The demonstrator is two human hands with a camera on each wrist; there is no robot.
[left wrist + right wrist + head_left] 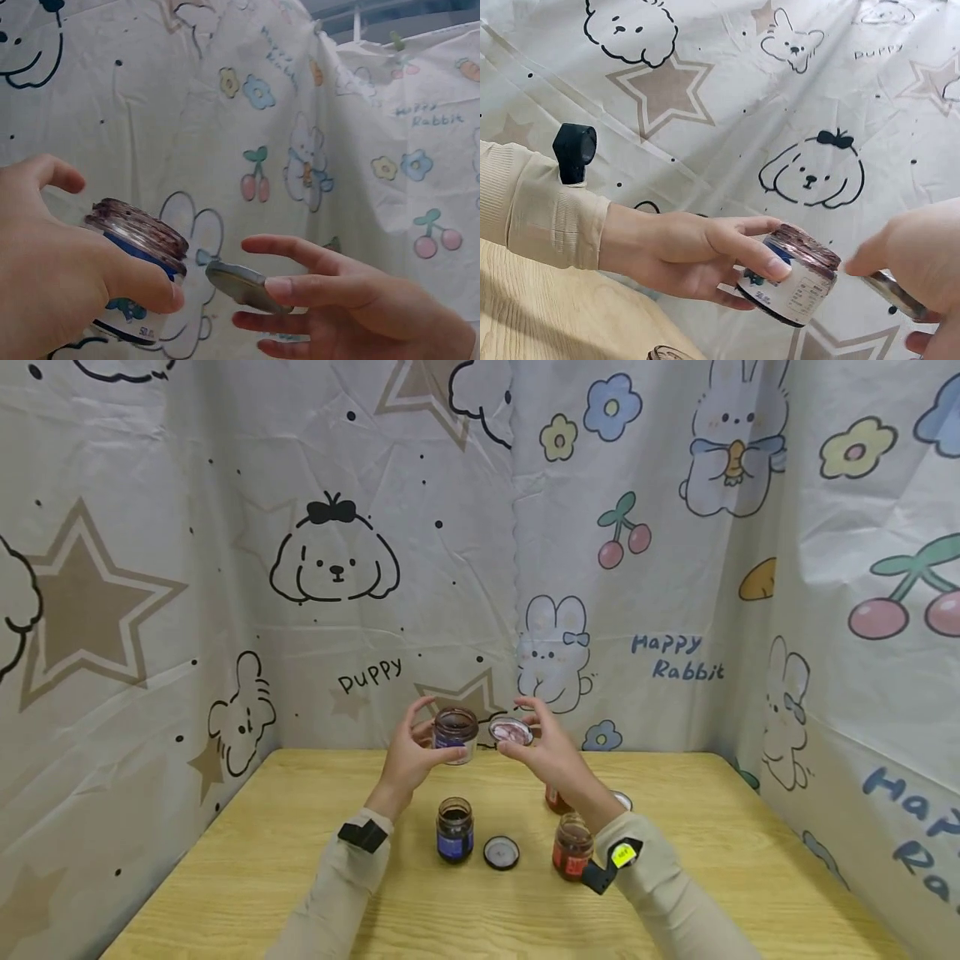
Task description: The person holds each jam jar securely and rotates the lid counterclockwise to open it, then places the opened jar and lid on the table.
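Note:
My left hand (411, 758) grips an uncapped glass jar (455, 739) with a blue and white label, raised over the far part of the table. Dark residue coats the jar's threaded neck, as the left wrist view shows. Just to the right, my right hand (551, 750) pinches a round metal lid (512, 732) between thumb and fingers, its pale inner side toward the head camera. A small gap separates lid and jar mouth. In the right wrist view the jar (791, 274) tilts slightly, and the lid (896, 294) is partly hidden by the right hand.
On the wooden table (300, 860) stand an open blue-labelled jar (455, 831) of dark contents, with a lid (501, 852) lying beside it, and an open red-labelled jar (572, 847). Another red jar (556, 800) and a lid (622, 800) are partly behind the right forearm. Printed curtains (337, 635) surround the table.

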